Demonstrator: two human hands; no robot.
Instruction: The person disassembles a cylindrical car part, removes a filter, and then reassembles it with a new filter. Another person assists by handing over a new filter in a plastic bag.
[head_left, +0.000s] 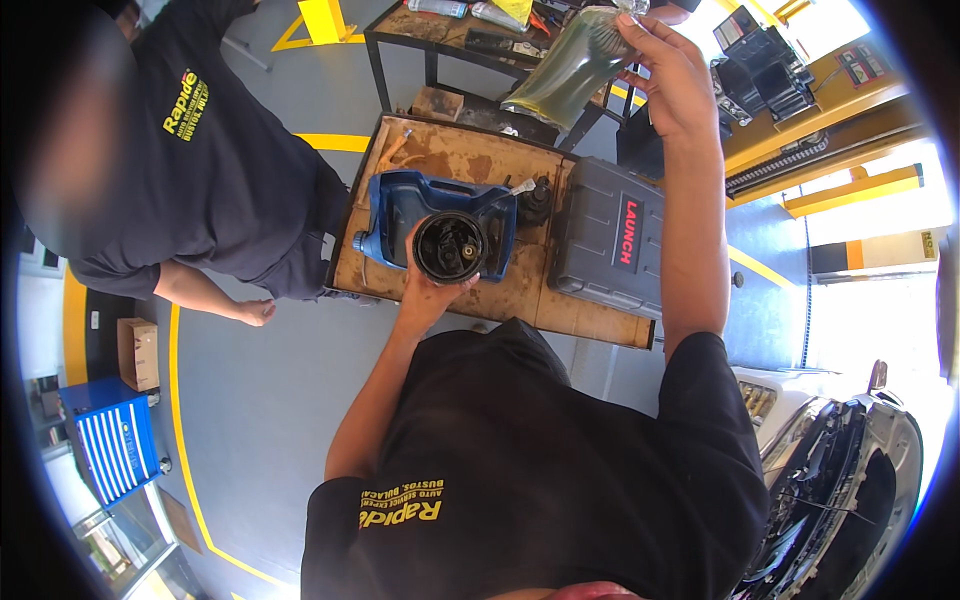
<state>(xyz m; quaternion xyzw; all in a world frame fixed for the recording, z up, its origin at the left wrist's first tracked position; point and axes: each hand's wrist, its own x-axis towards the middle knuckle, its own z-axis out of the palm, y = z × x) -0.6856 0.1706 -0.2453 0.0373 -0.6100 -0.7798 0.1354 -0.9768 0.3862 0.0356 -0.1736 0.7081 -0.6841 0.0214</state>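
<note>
My left hand (430, 300) is wrapped round a black round filter housing (447, 262), its open top facing up. Its inside is dark and wet-looking, with a small brass-coloured fitting at one side. Below it, a blue drain pan (385, 205) lies on the brown-topped workbench (540, 300). Raised at the far right, my right hand (672, 75) grips the upper end of a clear plastic bag (565, 75). The bag looks greenish-yellow, and something pleated shows near its top; I cannot tell what fills the rest.
A grey hard case (608, 235) lies on the bench's right side, beside a small black container (536, 203). A co-worker (215, 170) stands at the left. Behind is a metal-framed cart (440, 32) with tools. A blue tool cabinet (112, 440) stands at left, an opened car (830, 480) at right.
</note>
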